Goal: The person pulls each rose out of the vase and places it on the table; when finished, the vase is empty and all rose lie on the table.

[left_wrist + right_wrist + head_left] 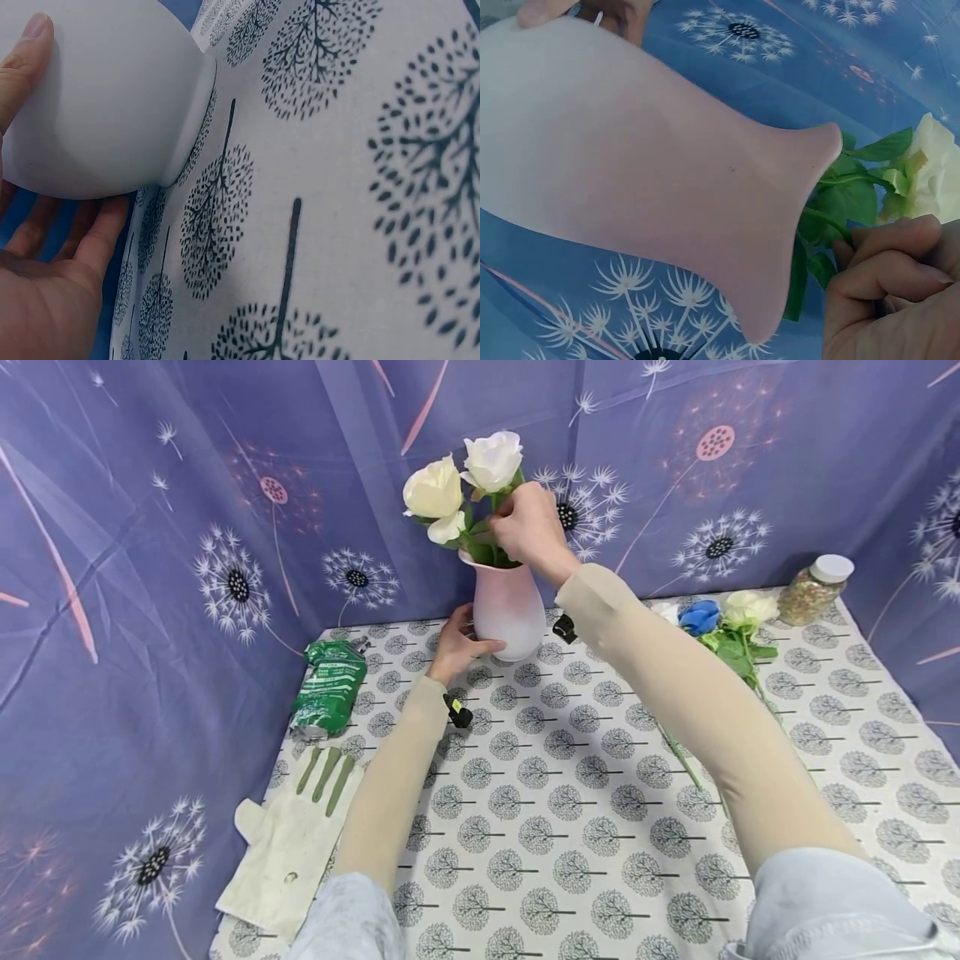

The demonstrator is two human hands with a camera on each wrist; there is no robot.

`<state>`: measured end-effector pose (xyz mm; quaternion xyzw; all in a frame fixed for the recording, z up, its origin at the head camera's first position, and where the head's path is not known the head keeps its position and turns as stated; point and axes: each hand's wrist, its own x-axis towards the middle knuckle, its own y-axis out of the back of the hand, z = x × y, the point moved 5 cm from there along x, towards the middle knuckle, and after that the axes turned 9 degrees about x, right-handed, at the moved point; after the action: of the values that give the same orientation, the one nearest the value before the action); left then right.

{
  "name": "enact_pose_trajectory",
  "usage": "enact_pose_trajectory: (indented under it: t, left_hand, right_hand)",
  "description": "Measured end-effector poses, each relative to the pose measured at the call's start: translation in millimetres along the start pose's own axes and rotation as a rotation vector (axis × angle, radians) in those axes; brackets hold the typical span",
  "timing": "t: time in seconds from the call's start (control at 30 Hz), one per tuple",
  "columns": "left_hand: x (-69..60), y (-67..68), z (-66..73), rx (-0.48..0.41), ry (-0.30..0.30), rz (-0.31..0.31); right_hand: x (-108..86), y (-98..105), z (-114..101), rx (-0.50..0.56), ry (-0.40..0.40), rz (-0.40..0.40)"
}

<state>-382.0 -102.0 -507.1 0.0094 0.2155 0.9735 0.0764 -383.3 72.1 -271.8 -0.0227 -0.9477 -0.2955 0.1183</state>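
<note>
A pink-and-white vase (510,610) stands upright at the back of the table, its pink mouth (776,247) flared. My left hand (457,647) holds it low down, thumb on one side and fingers (97,232) round the other. Just above the rim, my right hand (531,527) pinches a green stem (829,221) with curled fingers. That stem appears to belong to the white rose (492,462), whose lower end is hidden inside the vase. Beside it leans a cream rose (435,489) with green leaves, also in the vase.
On the right lie a blue rose (701,617) and a cream-white rose (750,610) with long stems, near a lidded jar (813,592). A green packet (330,685) and a pale work glove (288,843) lie left. A purple curtain (300,468) hangs behind the table.
</note>
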Motion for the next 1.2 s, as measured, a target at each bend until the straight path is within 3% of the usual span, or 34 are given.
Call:
enact_pose_trajectory:
  t: [0.4,0.6,1.0,1.2]
  left_hand:
    - [1.2,0.4,0.8,-0.004,-0.016,0.006]
    - [1.1,-0.4,2.0,-0.005,-0.010,0.005]
    - [2.8,-1.1,1.1,-0.023,-0.022,0.005]
    - [2.9,-1.7,1.5,-0.025,-0.022,0.003]
  right_hand:
    - [0.7,9.9,-9.7,0.023,0.098,0.043]
    - [1.3,23.4,-12.8,0.070,0.077,0.094]
    - [4.7,50.6,-22.3,0.290,0.072,0.131]
    - [1.6,65.5,-30.3,0.321,0.104,0.147]
